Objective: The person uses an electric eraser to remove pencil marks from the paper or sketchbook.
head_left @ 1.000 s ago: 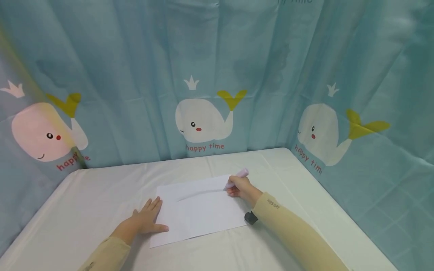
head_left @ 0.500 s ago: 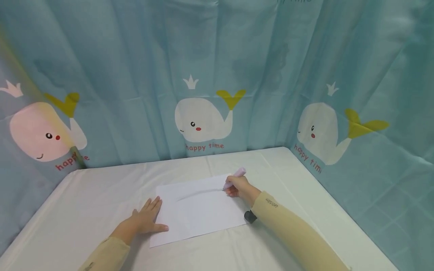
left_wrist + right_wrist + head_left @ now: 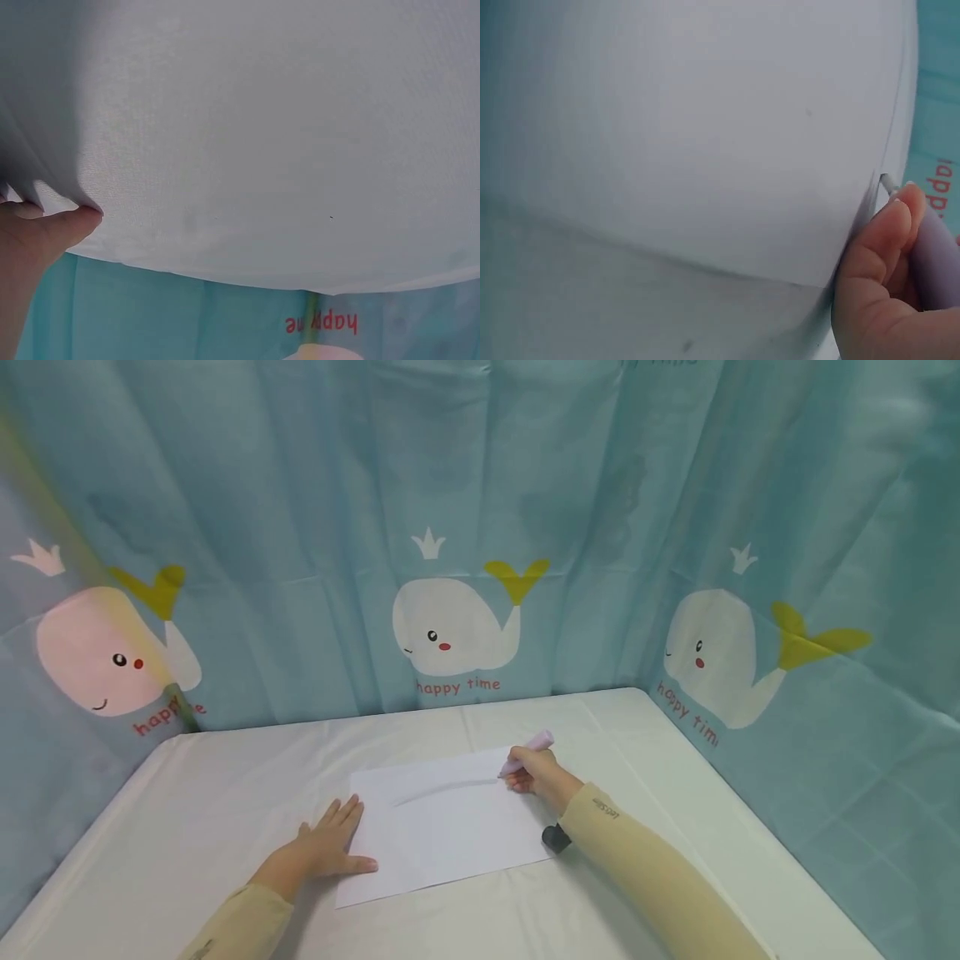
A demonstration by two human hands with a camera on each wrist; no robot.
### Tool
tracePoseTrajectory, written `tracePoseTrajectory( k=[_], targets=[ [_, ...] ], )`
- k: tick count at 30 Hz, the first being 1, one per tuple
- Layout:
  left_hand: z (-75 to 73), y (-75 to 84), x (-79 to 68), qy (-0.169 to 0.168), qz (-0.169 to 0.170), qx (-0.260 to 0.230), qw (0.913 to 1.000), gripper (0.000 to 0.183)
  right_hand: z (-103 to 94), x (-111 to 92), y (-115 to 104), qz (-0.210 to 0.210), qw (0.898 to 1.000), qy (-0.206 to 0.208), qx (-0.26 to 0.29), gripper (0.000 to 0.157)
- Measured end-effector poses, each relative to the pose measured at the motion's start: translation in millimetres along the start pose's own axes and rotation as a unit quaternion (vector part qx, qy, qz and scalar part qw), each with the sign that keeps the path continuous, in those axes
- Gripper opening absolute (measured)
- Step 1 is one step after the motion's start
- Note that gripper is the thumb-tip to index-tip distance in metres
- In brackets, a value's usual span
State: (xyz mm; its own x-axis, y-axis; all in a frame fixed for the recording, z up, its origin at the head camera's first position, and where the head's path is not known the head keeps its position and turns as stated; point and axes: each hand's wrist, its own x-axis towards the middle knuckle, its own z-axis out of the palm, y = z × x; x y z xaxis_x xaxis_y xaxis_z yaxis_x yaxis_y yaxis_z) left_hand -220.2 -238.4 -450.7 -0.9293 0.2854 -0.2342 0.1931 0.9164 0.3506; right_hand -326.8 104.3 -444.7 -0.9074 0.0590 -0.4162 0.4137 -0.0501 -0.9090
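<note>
A white sheet of paper [image 3: 435,843] lies on the table, with a faint purple-grey curved line [image 3: 442,787] across its upper part. My right hand [image 3: 534,771] pinches a lilac marker pen [image 3: 542,741] near its tip, at the line's right end. The pen leans back to the right, its tip close over the paper; in the right wrist view the marker [image 3: 939,262] shows between thumb and fingers. My left hand [image 3: 322,850] rests spread at the sheet's left edge, thumb on the paper. Part of that left hand [image 3: 45,232] enters the left wrist view.
A white cloth covers the table [image 3: 247,777]. Blue-green curtains [image 3: 300,568] with printed whales stand behind it and along both sides. A small black object [image 3: 556,838] shows beside the right sleeve [image 3: 645,860], over the sheet's lower right corner.
The marker tip has shifted very slightly up from the line's right end. My left hand stays in place on the sheet's edge. The head view has swung a little.
</note>
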Motion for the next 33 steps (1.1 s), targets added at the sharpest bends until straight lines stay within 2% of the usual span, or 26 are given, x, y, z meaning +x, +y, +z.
tracePoseTrajectory(
  k=[7, 14, 21, 27, 33],
  targets=[
    [-2.7, 4.8, -0.8, 0.001, 0.0, 0.001, 1.0, 0.114, 0.0, -1.3, -1.7, 0.003, 1.0, -0.002, -0.027, 0.008],
    [0.2, 2.2, -1.0, -0.003, -0.003, 0.005, 1.0, 0.115, 1.7, -2.6, -1.2, 0.001, 0.998, -0.019, -0.054, 0.011],
    [-2.4, 5.3, -2.1, -0.003, -0.006, 0.003, 1.0, 0.114, -3.7, 0.6, 0.0, 0.004, 1.0, -0.017, -0.006, 0.016],
    [-3.1, 4.5, -3.5, -0.001, -0.007, 0.008, 0.9999, 0.114, -0.8, -2.4, -2.6, 0.001, 0.999, -0.035, -0.012, 0.012],
    [-2.7, 4.1, -2.8, 0.005, 0.0, 0.008, 1.0, 0.112, 2.1, 0.4, -1.5, 0.0, 1.0, -0.006, -0.003, 0.008]
  ],
)
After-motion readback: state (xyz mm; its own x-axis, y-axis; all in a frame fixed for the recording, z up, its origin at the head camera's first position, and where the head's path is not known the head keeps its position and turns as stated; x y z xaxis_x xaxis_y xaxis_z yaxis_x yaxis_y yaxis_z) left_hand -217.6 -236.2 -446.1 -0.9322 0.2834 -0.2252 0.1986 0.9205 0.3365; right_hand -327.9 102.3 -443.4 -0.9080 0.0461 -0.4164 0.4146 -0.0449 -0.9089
